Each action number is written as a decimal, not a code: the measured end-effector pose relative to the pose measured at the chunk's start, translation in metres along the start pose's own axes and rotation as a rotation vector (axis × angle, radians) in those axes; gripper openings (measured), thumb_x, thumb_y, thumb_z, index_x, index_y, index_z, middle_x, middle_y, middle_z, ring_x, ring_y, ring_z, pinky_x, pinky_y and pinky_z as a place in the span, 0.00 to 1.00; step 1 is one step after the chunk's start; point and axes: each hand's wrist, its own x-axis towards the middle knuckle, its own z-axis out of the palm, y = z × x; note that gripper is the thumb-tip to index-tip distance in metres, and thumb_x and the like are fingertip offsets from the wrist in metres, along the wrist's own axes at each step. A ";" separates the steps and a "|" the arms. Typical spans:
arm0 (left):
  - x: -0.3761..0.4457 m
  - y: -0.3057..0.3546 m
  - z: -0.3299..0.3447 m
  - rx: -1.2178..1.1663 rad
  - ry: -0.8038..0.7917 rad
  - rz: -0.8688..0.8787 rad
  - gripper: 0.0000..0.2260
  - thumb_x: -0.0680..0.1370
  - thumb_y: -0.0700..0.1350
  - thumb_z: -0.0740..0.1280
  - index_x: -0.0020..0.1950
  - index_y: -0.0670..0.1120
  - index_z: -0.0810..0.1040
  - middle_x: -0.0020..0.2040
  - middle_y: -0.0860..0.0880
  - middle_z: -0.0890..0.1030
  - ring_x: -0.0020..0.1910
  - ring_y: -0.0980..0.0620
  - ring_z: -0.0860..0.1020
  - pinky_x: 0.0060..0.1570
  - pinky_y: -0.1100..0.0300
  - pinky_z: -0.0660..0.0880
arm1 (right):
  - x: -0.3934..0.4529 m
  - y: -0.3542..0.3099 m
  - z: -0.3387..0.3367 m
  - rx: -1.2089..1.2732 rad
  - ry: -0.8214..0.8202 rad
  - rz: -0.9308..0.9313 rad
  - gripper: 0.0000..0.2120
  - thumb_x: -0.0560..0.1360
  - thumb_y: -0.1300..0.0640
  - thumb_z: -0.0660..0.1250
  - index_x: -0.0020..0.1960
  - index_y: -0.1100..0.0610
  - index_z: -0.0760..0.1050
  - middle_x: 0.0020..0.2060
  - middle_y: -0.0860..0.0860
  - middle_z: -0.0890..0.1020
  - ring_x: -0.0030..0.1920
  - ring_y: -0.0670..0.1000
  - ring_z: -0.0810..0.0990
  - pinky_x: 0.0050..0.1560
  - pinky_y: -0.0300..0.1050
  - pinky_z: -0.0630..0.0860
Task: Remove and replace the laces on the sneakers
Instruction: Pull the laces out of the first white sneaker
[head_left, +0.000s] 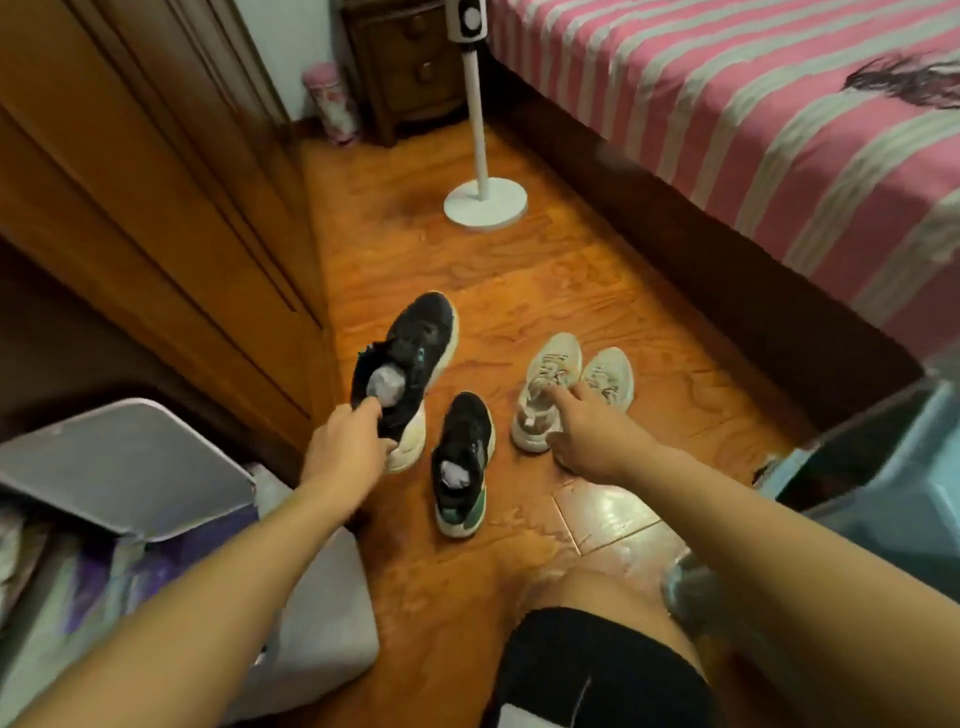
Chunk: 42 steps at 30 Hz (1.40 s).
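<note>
Hands (347, 448) on black (402, 374), white sneakers (543, 395)

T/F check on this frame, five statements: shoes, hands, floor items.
1. The left hand grips a black sneaker at its heel end. True.
2. The second black sneaker is held in the air. False: it lies on the wooden floor, apart from both hands.
3. The right hand reaches to the pair of white sneakers. True.
4. The white sneakers sit on the bed. False: they are on the floor, beside the striped bed.
5. A white fan stand stands on the floor beyond the shoes. True.
</note>
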 end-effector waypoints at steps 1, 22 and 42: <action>0.008 -0.006 0.021 -0.003 0.002 -0.039 0.11 0.80 0.47 0.71 0.57 0.45 0.72 0.51 0.42 0.75 0.51 0.34 0.77 0.43 0.49 0.70 | 0.008 0.013 0.009 -0.018 -0.027 0.018 0.27 0.81 0.50 0.59 0.78 0.54 0.57 0.72 0.58 0.64 0.66 0.64 0.72 0.63 0.58 0.73; 0.070 0.045 0.168 -0.118 -0.223 -0.188 0.25 0.79 0.48 0.67 0.75 0.51 0.65 0.67 0.41 0.66 0.65 0.38 0.68 0.63 0.43 0.71 | 0.139 0.128 0.115 0.108 -0.026 0.535 0.12 0.79 0.53 0.64 0.62 0.53 0.73 0.55 0.59 0.81 0.56 0.62 0.79 0.54 0.51 0.76; -0.134 0.395 -0.105 -0.998 -0.567 0.906 0.35 0.65 0.27 0.79 0.65 0.49 0.68 0.53 0.49 0.78 0.50 0.59 0.80 0.44 0.63 0.79 | -0.374 0.140 -0.239 -0.002 0.893 0.406 0.11 0.80 0.52 0.64 0.59 0.49 0.81 0.52 0.49 0.83 0.54 0.52 0.81 0.58 0.54 0.76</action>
